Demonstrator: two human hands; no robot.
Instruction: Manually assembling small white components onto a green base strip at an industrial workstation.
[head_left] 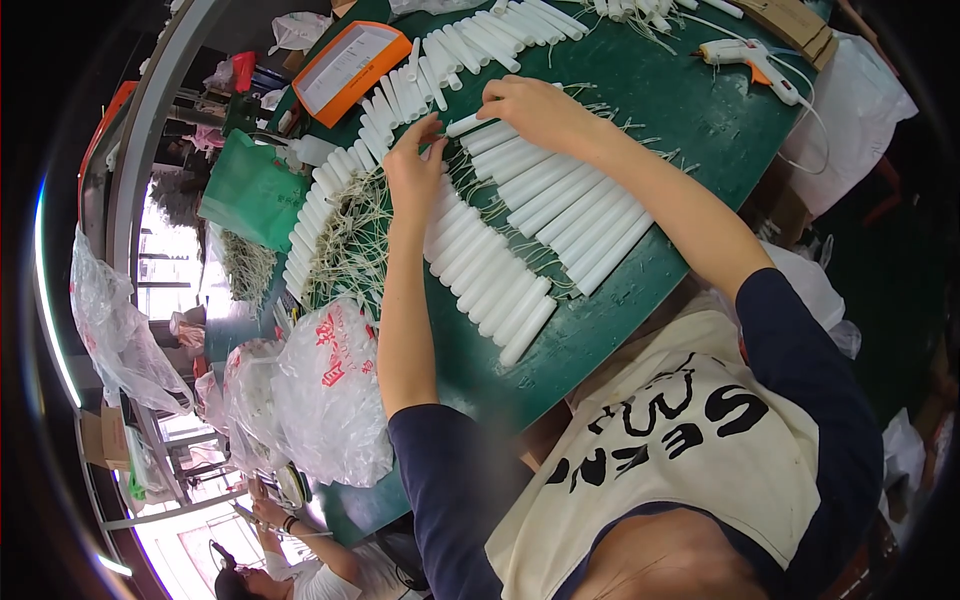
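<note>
My right hand (pixel 545 115) is closed on the far end of a short white tube (pixel 468 125), with its fingertips partly hidden. My left hand (pixel 412 165) is at the tube's other end, thumb and fingers curled close together; whatever they pinch is too small to make out. Under my right forearm lies a row of white tubes (pixel 560 195) with thin wires at their ends. A second row of white tubes (pixel 480 265) runs beside it, nearer to me.
Left of my arm are a tangle of pale wires (pixel 350 235) and a curved line of tubes (pixel 320 195). An orange box (pixel 380 85), a green bag (pixel 255 190), a glue gun (pixel 750 60) and a plastic bag (pixel 335 400) surround the green table (pixel 650 290). Another person (pixel 320 560) sits lower left.
</note>
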